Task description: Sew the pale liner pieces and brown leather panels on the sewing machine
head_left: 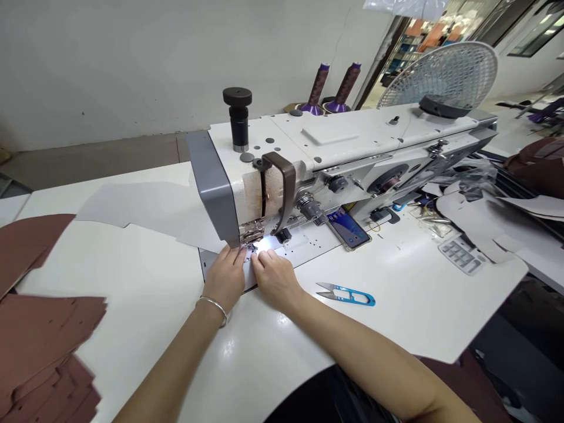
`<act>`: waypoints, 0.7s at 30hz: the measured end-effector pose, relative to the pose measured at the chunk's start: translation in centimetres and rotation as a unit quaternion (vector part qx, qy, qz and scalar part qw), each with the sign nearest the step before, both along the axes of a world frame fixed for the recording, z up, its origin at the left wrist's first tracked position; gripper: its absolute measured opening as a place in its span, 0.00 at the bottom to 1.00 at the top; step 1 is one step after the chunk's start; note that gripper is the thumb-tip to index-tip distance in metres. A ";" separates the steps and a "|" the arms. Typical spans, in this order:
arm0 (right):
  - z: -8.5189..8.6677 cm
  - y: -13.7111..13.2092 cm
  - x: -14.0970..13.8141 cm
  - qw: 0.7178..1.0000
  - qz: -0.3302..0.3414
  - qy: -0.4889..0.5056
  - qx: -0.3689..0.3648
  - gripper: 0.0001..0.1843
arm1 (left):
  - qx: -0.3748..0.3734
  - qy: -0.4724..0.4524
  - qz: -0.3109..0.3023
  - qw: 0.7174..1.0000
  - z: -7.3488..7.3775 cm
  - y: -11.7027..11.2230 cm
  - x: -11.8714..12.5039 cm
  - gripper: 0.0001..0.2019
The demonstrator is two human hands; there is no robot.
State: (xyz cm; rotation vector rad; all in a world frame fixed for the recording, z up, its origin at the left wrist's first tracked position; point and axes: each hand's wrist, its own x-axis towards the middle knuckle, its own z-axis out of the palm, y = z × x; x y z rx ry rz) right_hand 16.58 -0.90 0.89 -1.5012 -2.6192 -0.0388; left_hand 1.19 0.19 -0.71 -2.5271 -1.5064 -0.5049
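Note:
Under the head of a white sewing machine (282,135), both hands meet close to the lit needle area. My left hand (225,276), with a bracelet (214,305) at its wrist, has its fingers pressed together at the edge of a thin light grey sheet (145,205). That sheet lies flat on the table to the left and runs behind the machine head. Right of the needle, my right hand (274,276) is closed, fingertips low against the metal bed plate (304,249). What its fingers pinch is hidden.
Blue thread snips (350,295) lie right of my right hand. A phone (348,228) rests under the machine arm. Brown cut pieces (48,346) are stacked at the left. Thread cones (318,88) and a fan (445,76) stand behind. White cut pieces (471,220) lie at the right.

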 end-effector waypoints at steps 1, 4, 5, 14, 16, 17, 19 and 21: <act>0.0 0.0 0.0 1.000 -0.002 -0.001 0.000 0.14 | 0.004 0.003 0.000 1.000 0.0 0.0 0.0 0.20; 0.0 -0.1 0.0 1.000 -0.004 -0.003 -0.006 0.13 | 0.006 0.007 0.000 1.000 0.1 -0.1 0.2 0.20; 0.0 -0.1 0.0 1.000 -0.006 -0.002 -0.005 0.13 | 0.002 0.005 -0.001 1.000 0.1 -0.1 0.2 0.20; 0.2 -0.2 0.0 1.000 -0.025 -0.005 0.003 0.11 | 0.003 -0.053 0.046 0.998 1.1 -0.2 -0.4 0.13; -0.3 -0.6 0.4 0.999 -0.026 -0.002 0.018 0.10 | -0.008 -0.042 0.045 0.998 1.8 -0.5 -0.5 0.12; -0.8 -0.6 0.7 0.999 -0.021 0.001 0.031 0.11 | -0.013 -0.029 0.049 0.998 2.0 -0.7 -0.5 0.12; -2.0 -0.2 1.2 0.998 -0.008 0.025 0.065 0.14 | -0.007 0.012 0.021 1.000 2.5 -0.8 -0.6 0.13; -3.4 0.4 1.6 0.994 0.003 0.065 0.090 0.15 | 0.002 0.052 0.005 0.999 2.9 -1.0 -0.5 0.09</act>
